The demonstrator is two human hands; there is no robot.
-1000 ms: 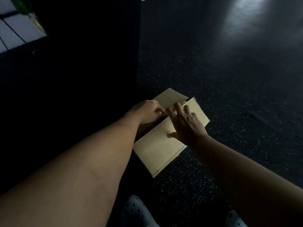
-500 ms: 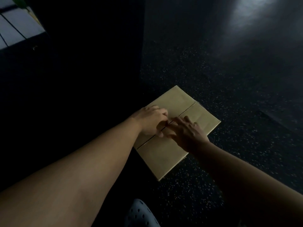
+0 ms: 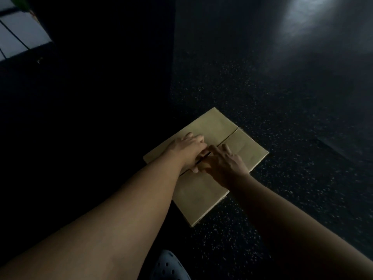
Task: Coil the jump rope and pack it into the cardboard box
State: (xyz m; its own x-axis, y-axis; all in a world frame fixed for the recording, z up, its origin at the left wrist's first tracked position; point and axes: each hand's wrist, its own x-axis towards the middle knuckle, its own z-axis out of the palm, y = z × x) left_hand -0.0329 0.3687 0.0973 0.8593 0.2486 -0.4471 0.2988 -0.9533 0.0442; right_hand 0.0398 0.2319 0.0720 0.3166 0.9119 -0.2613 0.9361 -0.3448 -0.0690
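A tan cardboard box [image 3: 214, 126] lies on the dark speckled floor with both top flaps folded flat, meeting at a seam across the middle. My left hand [image 3: 189, 148] rests on the far-left flap, fingers bent down at the seam. On the near-right flap lies my right hand [image 3: 224, 164], its fingers spread and reaching the seam, touching the left hand. A thin dark gap shows at the seam between the two hands. The jump rope is not visible; the closed flaps hide the inside of the box.
A dark wall or panel [image 3: 101, 77] stands to the left of the box. The black speckled floor [image 3: 282, 118] stretches right and beyond. A pale perforated shoe [image 3: 169, 267] is at the bottom edge. A bright tiled patch [image 3: 18, 35] shows top left.
One second ago the near flap stood raised with the box still open. Both flaps have since been pressed down flat, and my hands have settled at the seam.
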